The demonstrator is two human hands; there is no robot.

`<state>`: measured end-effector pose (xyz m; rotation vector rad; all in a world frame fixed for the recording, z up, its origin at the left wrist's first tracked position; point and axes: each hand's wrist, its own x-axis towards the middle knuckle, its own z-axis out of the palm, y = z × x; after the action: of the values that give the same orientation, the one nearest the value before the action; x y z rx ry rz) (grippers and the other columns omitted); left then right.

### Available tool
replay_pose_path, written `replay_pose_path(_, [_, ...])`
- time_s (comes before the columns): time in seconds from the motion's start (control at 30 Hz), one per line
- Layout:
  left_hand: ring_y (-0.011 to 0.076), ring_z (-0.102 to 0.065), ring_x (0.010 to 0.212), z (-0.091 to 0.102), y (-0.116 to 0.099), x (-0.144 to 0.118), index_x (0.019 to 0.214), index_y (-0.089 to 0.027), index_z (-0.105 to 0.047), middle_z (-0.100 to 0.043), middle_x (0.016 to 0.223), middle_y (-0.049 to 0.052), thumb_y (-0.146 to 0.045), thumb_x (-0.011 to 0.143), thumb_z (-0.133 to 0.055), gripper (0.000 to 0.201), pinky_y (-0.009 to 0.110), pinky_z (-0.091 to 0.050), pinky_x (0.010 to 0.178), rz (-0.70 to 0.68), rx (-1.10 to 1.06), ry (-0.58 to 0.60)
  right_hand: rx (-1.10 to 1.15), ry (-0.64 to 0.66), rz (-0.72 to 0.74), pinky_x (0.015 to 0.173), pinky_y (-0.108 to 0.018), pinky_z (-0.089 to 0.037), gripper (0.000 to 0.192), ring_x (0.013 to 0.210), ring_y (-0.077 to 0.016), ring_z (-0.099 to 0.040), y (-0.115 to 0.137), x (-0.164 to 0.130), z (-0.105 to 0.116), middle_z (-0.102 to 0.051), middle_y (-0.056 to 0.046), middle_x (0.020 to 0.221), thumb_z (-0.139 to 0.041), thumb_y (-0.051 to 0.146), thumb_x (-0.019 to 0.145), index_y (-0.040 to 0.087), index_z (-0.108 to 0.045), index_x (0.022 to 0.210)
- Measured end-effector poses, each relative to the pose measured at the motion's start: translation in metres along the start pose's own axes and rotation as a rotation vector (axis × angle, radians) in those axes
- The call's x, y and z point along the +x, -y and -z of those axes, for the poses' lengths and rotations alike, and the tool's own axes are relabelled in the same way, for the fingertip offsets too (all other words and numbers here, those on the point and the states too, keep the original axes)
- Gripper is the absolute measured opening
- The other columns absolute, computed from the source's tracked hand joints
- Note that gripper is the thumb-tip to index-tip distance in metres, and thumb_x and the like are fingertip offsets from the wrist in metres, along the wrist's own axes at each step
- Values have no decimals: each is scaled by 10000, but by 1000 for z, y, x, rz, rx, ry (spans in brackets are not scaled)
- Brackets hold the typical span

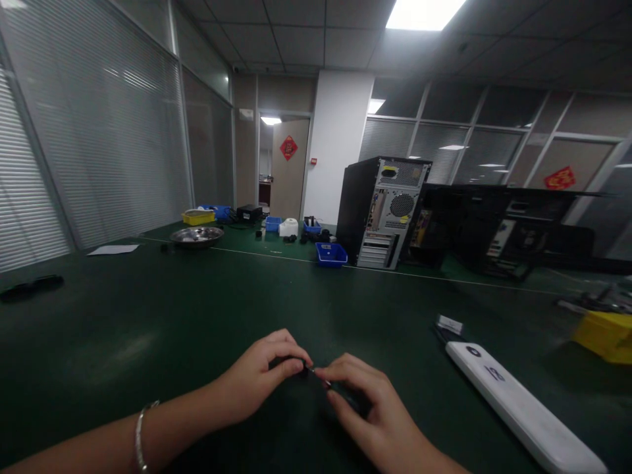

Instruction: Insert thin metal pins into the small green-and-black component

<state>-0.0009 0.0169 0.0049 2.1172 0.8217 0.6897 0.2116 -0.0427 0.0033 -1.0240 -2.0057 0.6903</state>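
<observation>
Low over the dark green table, my left hand is closed, thumb and fingertips pinching a small dark piece that is mostly hidden. A bracelet circles the left wrist. Facing it, my right hand is closed on a thin, short, rod-like piece with a shiny end and a reddish part; its kind is too small to tell. The shiny end points at the dark piece, and I cannot tell whether the two touch. Fingertips of both hands are nearly together.
On the right lies a long white device with a dark neck, beside a yellow bin. Farther back stand a computer tower, a blue tray, a metal bowl and several small bins. Dark glasses lie far left.
</observation>
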Motion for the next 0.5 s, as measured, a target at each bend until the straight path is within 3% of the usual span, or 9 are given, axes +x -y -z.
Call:
replay_pose_path(0.1, [171,-531,910,2,-4,-1,926,-227,-686,-605,876,18,-295,925,-427,267,289,-388,858,-37,97,117,-22,-22,-27,692,-264,-450,236,800,-168,-603,-2,0,0,-648,-45,887,-527,168,869,213,-649,1066])
replay_pose_path(0.23, [185,-494,968,-1,-14,-6,971,-268,-685,-584,963,30,-276,915,-452,240,300,-385,870,-89,193,218,-28,-47,-47,668,-258,-443,230,771,-161,-594,-3,0,0,-643,-37,867,-532,185,870,213,-641,1070])
replay_pose_path(0.4, [204,-463,1014,-7,-17,-8,1030,-289,-659,-553,1058,37,-257,902,-472,229,322,-380,890,-120,238,196,-17,-35,-50,692,-263,-446,209,789,-165,-592,0,1,1,-634,-36,877,-518,162,868,209,-632,1037])
replay_pose_path(0.5, [194,-465,1019,-9,-15,-6,1113,-274,-607,-551,1086,44,-252,929,-409,272,310,-378,889,-111,236,109,-27,-72,-45,725,-262,-442,236,830,-169,-580,0,1,1,-614,-34,921,-523,109,836,209,-594,1038])
